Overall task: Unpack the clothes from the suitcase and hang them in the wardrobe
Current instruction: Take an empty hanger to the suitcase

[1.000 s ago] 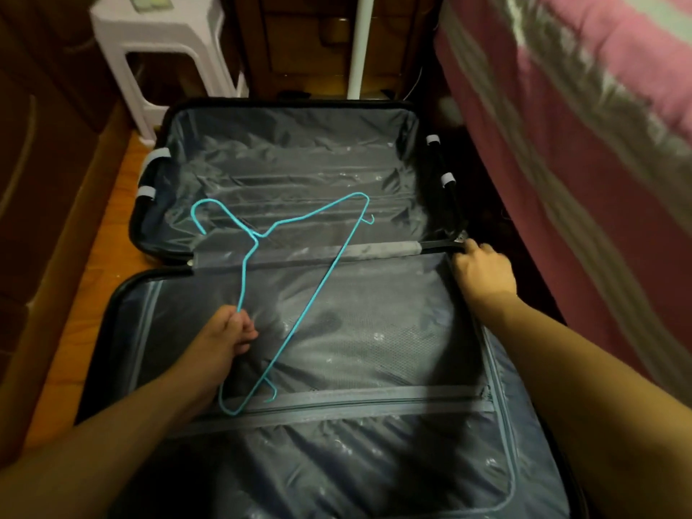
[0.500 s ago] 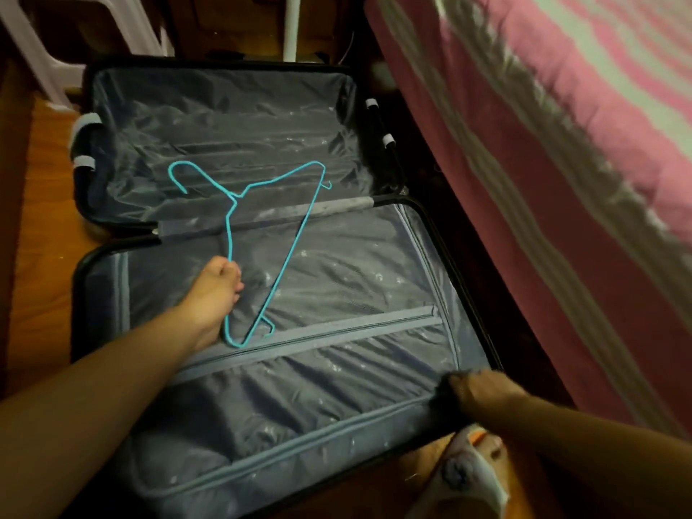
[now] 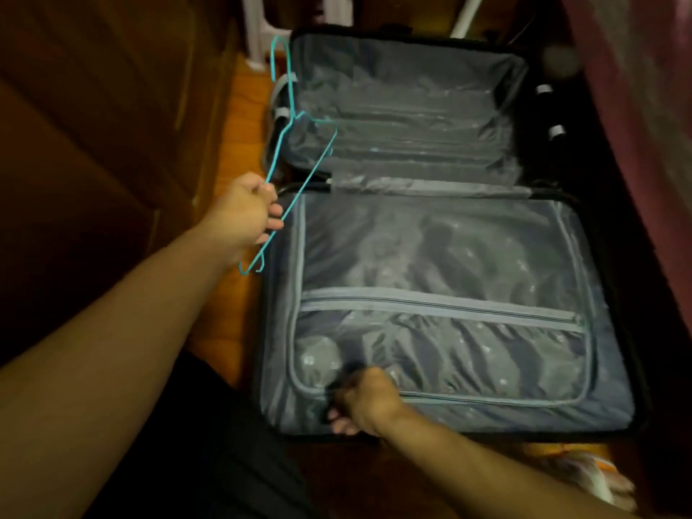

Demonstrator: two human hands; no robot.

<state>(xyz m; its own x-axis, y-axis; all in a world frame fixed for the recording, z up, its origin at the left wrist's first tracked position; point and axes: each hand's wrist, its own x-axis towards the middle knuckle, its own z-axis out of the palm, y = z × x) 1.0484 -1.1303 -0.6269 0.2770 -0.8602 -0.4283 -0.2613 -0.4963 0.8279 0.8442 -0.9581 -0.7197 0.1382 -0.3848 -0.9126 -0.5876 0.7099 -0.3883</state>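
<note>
We look down on our open suitcase (image 3: 442,294), lying flat on the orange-brown wooden floor (image 3: 239,151), both halves lined in crinkled, shiny grey fabric. The near half has a zipped divider panel with a pale zipper band (image 3: 438,307) running across it; the far half shows only creased lining, and we see no clothes in either. On our right a dark red bed cover (image 3: 644,144) hangs close beside the case; on our left stands a brown wooden panel (image 3: 93,106). White plastic stool legs (image 3: 254,39) rise beyond the far left corner.

Our left hand (image 3: 247,215) is over the floor just beside the suitcase's left edge, fingers curled round a thin turquoise wire hanger (image 3: 288,151), which slants up and away with its hook at the top. Our right hand (image 3: 365,400) is at the near edge of the case, fingers curled on the lining's rim; the blur hides exactly what it pinches.
</note>
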